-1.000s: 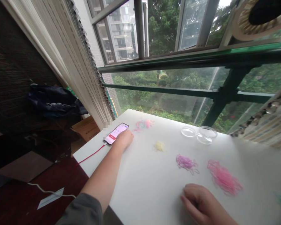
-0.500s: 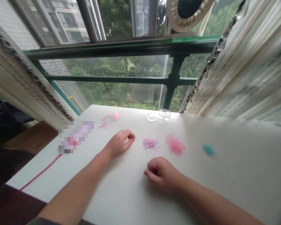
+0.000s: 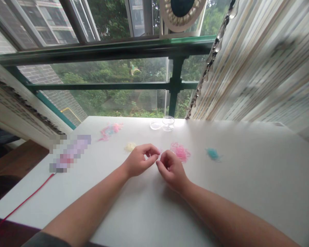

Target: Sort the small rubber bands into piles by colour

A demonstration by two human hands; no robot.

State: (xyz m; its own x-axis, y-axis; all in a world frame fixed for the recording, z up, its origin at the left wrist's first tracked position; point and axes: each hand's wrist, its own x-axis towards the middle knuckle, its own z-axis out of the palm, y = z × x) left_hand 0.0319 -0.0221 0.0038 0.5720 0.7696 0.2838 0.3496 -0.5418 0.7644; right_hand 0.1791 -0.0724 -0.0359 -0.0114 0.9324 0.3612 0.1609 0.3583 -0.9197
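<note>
White surface (image 3: 247, 171): far edge runs below the green railing (image 3: 105, 52); working area extends to R of both hands. L hand (image 3: 141, 160) & R hand (image 3: 173, 173): over mid-surface, fingertips just beside each other; each grip narrow, thumb near fingers (can't tell if anything is pinched btwn). Pixelated oblong item (image 3: 70, 152): nr. L edge, w/ red cable (image 3: 28, 197) at its near end. Mixed pile (image 3: 115, 128), pink & pale blue: far L. Pink pile of bands (image 3: 180, 153): just beyond R hand, partly hidden by it. Clear round containers (image 3: 168, 124): nr. far edge; contents can't be made out. Teal pile (image 3: 212, 154): R of pink pile, apart from both grips. Pale yellow pile (image 3: 130, 147): just beyond L hand.
</note>
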